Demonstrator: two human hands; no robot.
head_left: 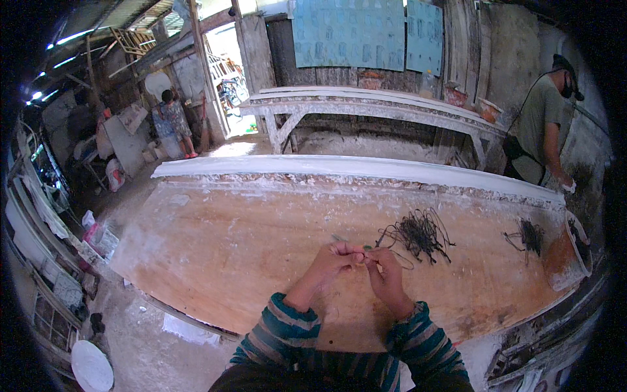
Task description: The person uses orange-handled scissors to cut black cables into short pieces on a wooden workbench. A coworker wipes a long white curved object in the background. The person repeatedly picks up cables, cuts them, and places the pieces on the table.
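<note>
My left hand (330, 261) and my right hand (386, 271) meet above a long, plaster-stained wooden worktable (248, 261). Both pinch a thin dark wire (385, 238) between the fingertips; a small green tip shows by the left fingers. The strand trails off to a tangled heap of dark wires (419, 234) lying just beyond my right hand. A smaller bunch of wires (529, 235) rests farther right on the table. My sleeves are striped teal and brown.
A long white moulded strip (353, 168) lies along the table's far edge. A second white bench (366, 104) stands behind. One person in a grey shirt (542, 130) works at the right end; another stands far left by the doorway (175, 121). A clay-coloured bowl (567, 258) sits at right.
</note>
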